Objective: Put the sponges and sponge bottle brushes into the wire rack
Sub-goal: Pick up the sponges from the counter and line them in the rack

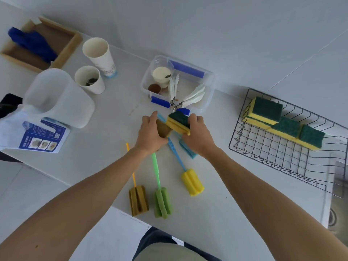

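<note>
Foam first: nearest us, three sponge bottle brushes lie on the white counter [105,140], all well left of the wire rack [278,159]. Brown brush [138,200] and green brush [162,202] sit side by side at the counter edge, ribbed foam heads toward us, thin plastic handles running away. Yellow brush [192,182] lies closer to the rack, its blue handle angled away and to the left, under the hands.

Beyond those, our left hand [151,135] has fingers closed around a brown sponge [162,129] (mostly hidden, so grip detail is unclear). Our right hand [197,135] is clamped on a yellow-and-green scouring sponge [178,122], thumb on one end, fingers on the other; it looks lifted off the counter, long axis tilted across between the hands. A blue sponge [188,150] lies under the right wrist.

Key relation: the rack lies to the right of both hands, and the right hand is the nearer one, so we judge that sponge goes over sideways to the right, long axis lined up with the row already there.

Rack itself: thin black wire grid, open top, holding a row of yellow sponges with rough green pads [286,125] along its far side; near side is free.

Farther left of the rack: clear plastic tub [207,91], paper cups [98,55], translucent jug [56,97], wooden tray [62,51].
</note>
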